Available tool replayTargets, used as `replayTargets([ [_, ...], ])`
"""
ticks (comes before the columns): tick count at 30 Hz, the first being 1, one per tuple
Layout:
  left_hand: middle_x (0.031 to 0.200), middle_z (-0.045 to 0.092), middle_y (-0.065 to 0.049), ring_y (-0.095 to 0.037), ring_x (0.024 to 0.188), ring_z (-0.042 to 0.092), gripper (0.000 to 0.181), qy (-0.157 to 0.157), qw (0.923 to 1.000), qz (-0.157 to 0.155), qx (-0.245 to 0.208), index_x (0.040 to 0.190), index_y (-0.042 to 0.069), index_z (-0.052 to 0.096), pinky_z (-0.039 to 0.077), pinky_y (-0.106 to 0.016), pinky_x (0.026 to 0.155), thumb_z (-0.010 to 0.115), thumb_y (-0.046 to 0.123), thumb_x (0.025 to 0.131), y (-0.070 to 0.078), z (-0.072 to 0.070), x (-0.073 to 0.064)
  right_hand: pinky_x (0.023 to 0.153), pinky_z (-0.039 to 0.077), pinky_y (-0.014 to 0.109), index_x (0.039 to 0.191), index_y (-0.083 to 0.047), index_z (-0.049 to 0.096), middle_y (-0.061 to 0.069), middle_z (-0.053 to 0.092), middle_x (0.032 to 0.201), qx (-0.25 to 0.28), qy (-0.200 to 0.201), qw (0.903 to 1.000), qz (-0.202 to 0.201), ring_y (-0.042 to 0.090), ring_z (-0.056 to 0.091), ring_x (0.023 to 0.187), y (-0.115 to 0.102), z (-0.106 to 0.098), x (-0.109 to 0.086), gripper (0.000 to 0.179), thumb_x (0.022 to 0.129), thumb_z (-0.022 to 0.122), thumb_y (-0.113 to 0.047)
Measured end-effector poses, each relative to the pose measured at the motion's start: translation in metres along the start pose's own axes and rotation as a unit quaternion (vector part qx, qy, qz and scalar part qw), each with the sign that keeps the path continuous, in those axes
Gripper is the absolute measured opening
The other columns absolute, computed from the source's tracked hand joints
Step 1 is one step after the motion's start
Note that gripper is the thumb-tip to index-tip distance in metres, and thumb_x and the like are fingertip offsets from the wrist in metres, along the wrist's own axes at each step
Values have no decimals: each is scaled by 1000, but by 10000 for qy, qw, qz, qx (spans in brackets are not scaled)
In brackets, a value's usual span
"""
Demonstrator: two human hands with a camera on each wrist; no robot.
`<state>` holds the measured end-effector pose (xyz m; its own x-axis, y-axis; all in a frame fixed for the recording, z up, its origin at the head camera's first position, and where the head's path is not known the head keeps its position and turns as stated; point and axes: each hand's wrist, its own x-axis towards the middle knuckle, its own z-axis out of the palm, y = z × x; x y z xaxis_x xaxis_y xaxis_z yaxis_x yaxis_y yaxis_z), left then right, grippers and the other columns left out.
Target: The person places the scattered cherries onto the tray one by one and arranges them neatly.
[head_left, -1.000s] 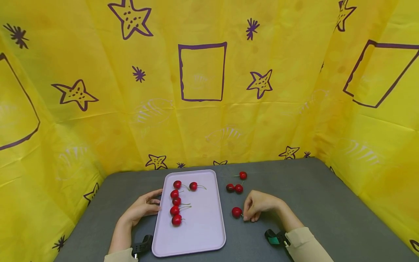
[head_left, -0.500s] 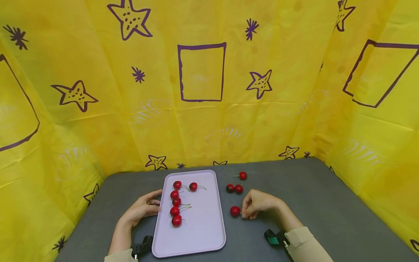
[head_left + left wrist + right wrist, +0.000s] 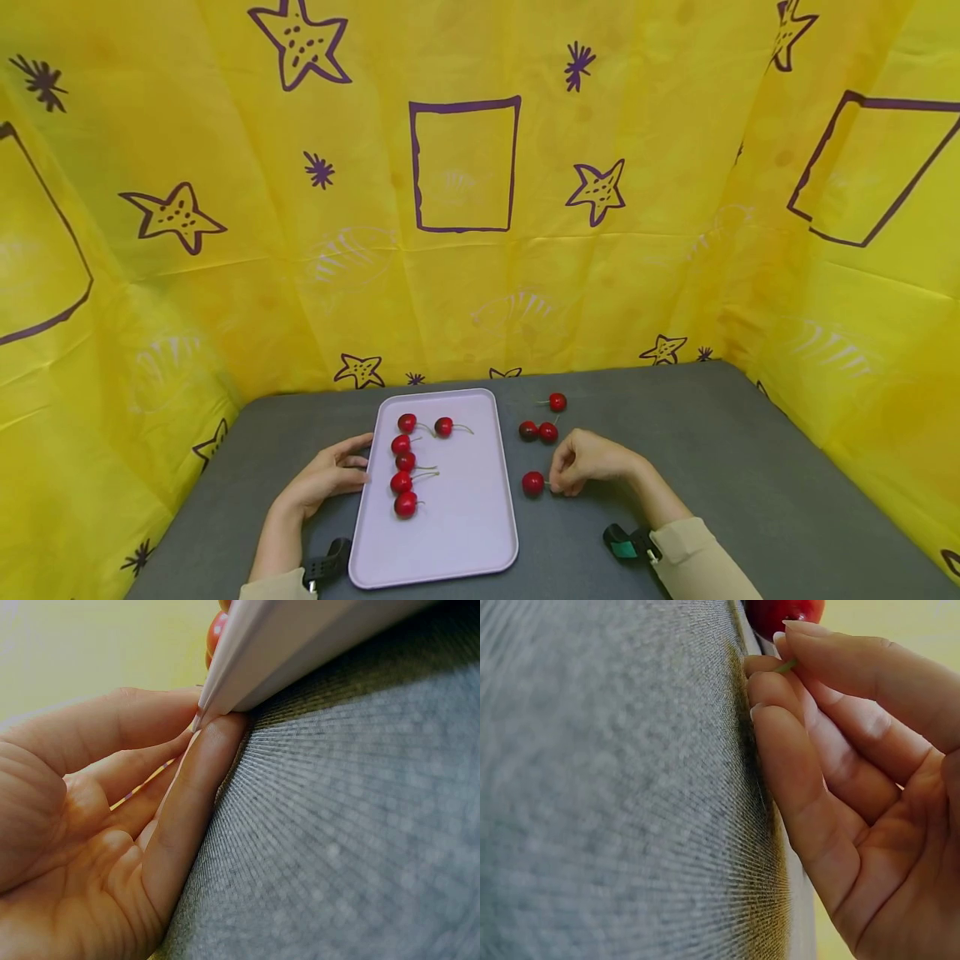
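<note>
A red cherry (image 3: 533, 484) lies on the grey tabletop just right of the tray. My right hand (image 3: 588, 462) pinches its stem; in the right wrist view the green stem (image 3: 786, 666) shows between thumb and fingertips, with the cherry (image 3: 784, 613) beyond them. The pale lilac tray (image 3: 457, 533) carries several cherries, most in a column along its left side, the lowest cherry (image 3: 406, 504) nearest me. Against the tray's left edge rests my left hand (image 3: 327, 477), its fingers fairly straight. Up close, the left hand's fingertips touch the tray rim (image 3: 217, 697).
Three more cherries lie beyond my right hand: a single cherry (image 3: 557, 402) at the back, and a dark cherry (image 3: 528, 431) touching a brighter cherry (image 3: 548, 432). A yellow patterned cloth (image 3: 465, 292) walls off the back and sides of the grey table (image 3: 675, 417).
My right hand has slid slightly left and away from me, bringing the pinched cherry closer to the tray. The left hand and the tray have stayed put.
</note>
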<state>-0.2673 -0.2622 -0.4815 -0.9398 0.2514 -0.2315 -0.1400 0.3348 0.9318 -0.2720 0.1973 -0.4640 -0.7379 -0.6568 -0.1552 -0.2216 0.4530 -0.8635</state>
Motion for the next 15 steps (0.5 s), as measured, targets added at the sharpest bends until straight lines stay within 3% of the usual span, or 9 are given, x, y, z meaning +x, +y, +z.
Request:
replayTargets([
  [8,115,58,-16,-18,96,60,78,73,10000,-40,47,152,2,34,60,-31,87,72,12,84,1,1,0,60,57,22,82,2,75,15,72,75,-13,167,9998,-114,7,62,62,-3,0,3,8,79,70,-3],
  [15,114,59,-16,-17,96,61,78,43,10000,-7,35,152,1,33,60,-31,87,72,12,85,2,0,-1,61,57,23,82,-3,76,6,71,71,-190,333,9991,-163,5,61,61,-3,0,8,6,80,72,-6],
])
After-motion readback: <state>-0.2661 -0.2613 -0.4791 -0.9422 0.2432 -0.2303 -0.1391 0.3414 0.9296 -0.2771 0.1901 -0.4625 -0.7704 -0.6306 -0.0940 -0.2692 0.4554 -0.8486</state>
